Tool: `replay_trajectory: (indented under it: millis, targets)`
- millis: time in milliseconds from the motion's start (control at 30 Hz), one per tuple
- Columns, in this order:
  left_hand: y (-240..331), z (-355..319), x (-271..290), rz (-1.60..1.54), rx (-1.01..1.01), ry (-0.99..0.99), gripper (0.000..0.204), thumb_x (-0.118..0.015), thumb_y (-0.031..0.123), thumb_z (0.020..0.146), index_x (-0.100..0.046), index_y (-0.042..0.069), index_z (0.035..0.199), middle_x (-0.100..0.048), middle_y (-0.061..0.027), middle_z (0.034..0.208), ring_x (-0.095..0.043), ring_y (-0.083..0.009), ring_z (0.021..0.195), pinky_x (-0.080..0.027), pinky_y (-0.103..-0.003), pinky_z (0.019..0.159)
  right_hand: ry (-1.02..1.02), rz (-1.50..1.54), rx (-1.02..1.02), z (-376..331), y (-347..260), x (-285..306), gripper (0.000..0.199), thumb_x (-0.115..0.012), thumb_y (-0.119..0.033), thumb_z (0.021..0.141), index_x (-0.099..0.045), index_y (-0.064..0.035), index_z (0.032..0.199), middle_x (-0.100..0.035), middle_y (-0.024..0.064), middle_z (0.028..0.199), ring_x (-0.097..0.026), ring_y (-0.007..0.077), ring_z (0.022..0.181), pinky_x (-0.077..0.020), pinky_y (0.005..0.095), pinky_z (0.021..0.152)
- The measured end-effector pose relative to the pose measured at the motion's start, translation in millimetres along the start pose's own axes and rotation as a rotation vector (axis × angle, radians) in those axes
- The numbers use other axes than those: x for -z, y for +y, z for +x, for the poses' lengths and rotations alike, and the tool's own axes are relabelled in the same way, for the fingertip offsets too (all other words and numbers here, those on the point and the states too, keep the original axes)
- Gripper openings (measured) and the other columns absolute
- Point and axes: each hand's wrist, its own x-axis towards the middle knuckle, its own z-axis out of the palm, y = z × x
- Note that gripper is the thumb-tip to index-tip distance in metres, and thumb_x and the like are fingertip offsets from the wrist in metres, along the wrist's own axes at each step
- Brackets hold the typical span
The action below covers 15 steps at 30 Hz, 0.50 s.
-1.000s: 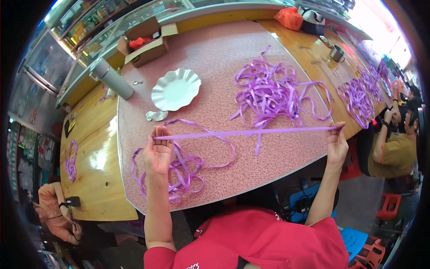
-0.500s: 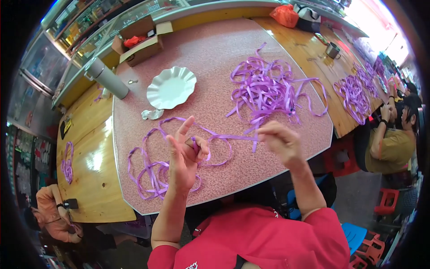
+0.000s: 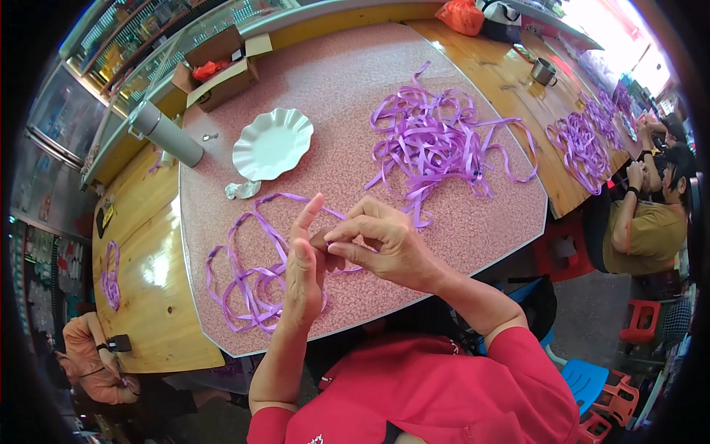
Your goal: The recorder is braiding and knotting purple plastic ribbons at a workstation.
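My left hand (image 3: 303,274) is raised over the near part of the pink table, index finger up and the other fingers curled around a purple ribbon. Right beside it, my right hand (image 3: 392,248) pinches between thumb and forefinger at the ribbon; only a small bit of purple shows there. Loops of the purple ribbon (image 3: 244,285) trail over the tabletop left of and behind my left hand. Beyond my right hand lies a big tangled heap of purple ribbon (image 3: 433,140). My palms and lower fingers hide the rest of the held piece.
A wavy-edged white plate (image 3: 272,144), a crumpled white scrap (image 3: 242,190), a grey bottle (image 3: 168,135) and an open cardboard box (image 3: 225,85) stand farther back. More ribbon (image 3: 580,152) lies on the wooden table at right, beside a metal mug (image 3: 544,72). Other people sit at both sides.
My right hand has come left and inward, from drawing the ribbon out over the table to pinching right against my left hand. The stretched length between them no longer shows.
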Motion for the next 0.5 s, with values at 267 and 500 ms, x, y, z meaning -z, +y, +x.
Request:
replay_trajectory:
  millis: [267,500]
  targets:
    - [1,-4,-2,-0.250,0.088,0.092,0.023,-0.067,0.011,0.097,-0.062,0.002,0.118,-0.065,-0.0004,0.096,-0.056,-0.0054,0.084,-0.044,-0.020,0.073,0.124,0.065,-0.027,0,3,5,0.014,-0.074,-0.004,0.088,-0.072,-0.0055,0.102,-0.060,0.0021,0.090,-0.054,0.0077,0.074,-0.0423,0.0237,0.061]
    - [4,-5,3,-0.168,0.040,0.133,0.014,-0.069,0.009,0.095,-0.068,0.002,0.107,-0.064,0.0012,0.096,-0.057,-0.0055,0.086,-0.044,-0.020,0.074,0.081,0.056,-0.052,0,-9,18,0.014,-0.068,0.000,0.092,-0.072,-0.0035,0.106,-0.065,0.0040,0.093,-0.060,0.0095,0.081,-0.0490,0.0274,0.067]
